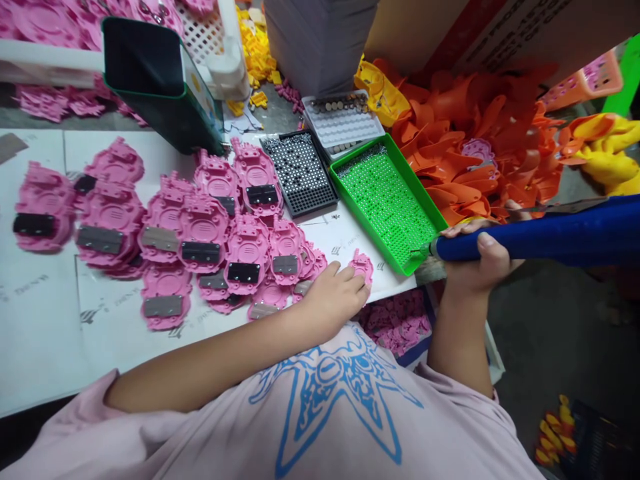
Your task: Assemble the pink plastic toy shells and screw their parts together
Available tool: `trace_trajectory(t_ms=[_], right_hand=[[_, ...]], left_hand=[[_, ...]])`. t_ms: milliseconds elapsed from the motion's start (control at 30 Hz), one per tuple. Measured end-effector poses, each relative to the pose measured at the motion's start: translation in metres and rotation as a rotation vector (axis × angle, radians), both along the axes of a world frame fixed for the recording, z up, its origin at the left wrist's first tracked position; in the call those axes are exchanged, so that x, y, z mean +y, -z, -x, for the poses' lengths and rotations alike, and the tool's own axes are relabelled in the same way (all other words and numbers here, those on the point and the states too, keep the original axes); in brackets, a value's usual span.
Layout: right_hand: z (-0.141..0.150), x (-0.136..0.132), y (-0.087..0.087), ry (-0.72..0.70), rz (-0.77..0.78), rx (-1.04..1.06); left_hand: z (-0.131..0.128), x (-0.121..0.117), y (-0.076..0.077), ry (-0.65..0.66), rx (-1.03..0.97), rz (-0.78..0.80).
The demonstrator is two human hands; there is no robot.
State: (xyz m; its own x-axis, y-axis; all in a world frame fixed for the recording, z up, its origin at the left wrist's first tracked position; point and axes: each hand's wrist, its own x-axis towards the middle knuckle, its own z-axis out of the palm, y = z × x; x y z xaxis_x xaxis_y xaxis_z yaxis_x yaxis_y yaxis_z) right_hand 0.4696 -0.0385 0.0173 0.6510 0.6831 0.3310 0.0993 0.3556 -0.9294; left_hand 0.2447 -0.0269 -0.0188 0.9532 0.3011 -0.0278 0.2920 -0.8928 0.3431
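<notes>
Wearing a pale pink shirt (345,413) with a blue line print, nearest the camera of everything. Gripping a blue driver (560,230) firmly in the right hand (483,263), with thumb pressed on the near side and fingers curled round from beyond. Pointing its thin metal bit over the near end of a green tray (418,190), among rows of small shiny metal pieces (cannot tell whether touching any). Laying the left hand (340,297) palm down at the edge of the bench (40,333), with fingers lightly bent and a little apart. Touching with those fingertips a small pink part (361,262), just left of the green tray; cannot tell whether pinched or merely covered, with the thumb hidden.

Spread along the bench to the left, overlapping in heaps: larger pink casings (203,227), fitted with black or grey plates. Beyond these, standing tilted, a dark green container (200,100). Beside the green tray, a black tray (310,200) of similar metal pieces. Heaped past the driver, orange parts (475,113).
</notes>
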Motion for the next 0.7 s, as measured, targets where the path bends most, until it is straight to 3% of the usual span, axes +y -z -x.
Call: trace_trajectory(t_ms=[167, 700], right_hand=[[-0.0030, -0.0007, 0.0015, -0.051, 0.024, 0.014], [-0.0037, -0.0004, -0.0077, 0.063, 0.013, -0.045]], left_hand=[[-0.0001, 0.0000, -0.0001, 0.000, 0.004, 0.011], [0.0000, 0.0007, 0.0007, 0.003, 0.003, 0.028]])
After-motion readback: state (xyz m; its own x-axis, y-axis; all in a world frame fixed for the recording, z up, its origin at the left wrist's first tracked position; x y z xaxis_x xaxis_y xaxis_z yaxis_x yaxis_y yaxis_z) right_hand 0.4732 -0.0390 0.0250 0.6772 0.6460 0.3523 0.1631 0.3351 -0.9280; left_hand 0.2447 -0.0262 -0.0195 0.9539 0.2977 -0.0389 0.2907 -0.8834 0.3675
